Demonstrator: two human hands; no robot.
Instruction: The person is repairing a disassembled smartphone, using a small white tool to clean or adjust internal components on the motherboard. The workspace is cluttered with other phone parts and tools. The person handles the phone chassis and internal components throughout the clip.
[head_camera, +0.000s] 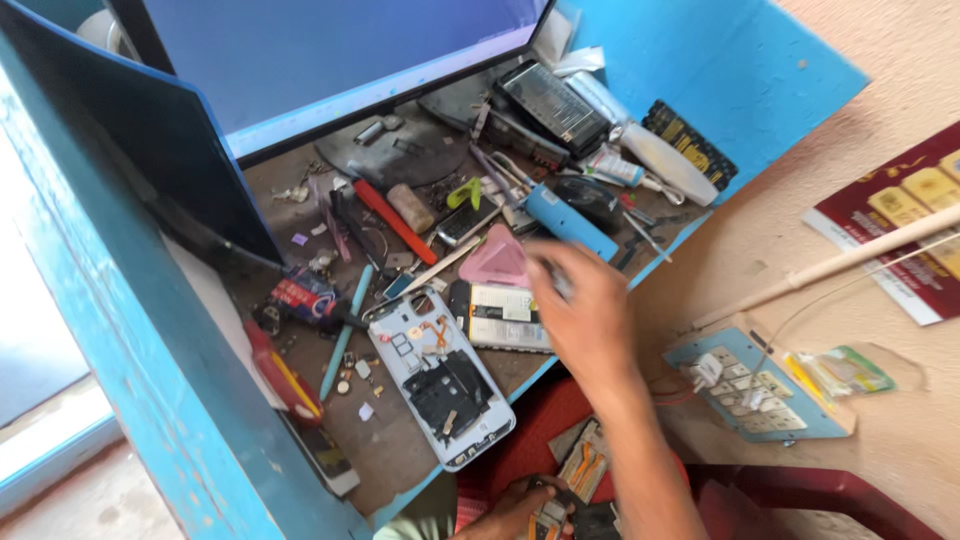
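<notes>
Nearest, below the front edge of the desk, the left hand rests in the lap with its fingers closed around a small dark phone part that has orange flex ribbons; how firmly it grips I cannot tell. It sits off the desk altogether, so a loosened hold could let the piece fall to the floor among the red chair legs.

Just above, lying on the desk at its front edge, is the opened phone body, back off and its boards bare. One corner reaches almost to the edge, so a brush from the forearm could push it over. Loose screws and small chips lie beside it toward the left edge and could be swept away by the same movement.

Farther in, the right hand is blurred in motion, fingers spread and holding nothing that I can see, hovering over a flat battery pack and just beside a pink triangular pick. Moving this fast over such crowding, it could knock the blue cylindrical tool or the red-handled screwdriver into the pile.

Farthest, at the back edge, a monitor stands over more clutter.
</notes>
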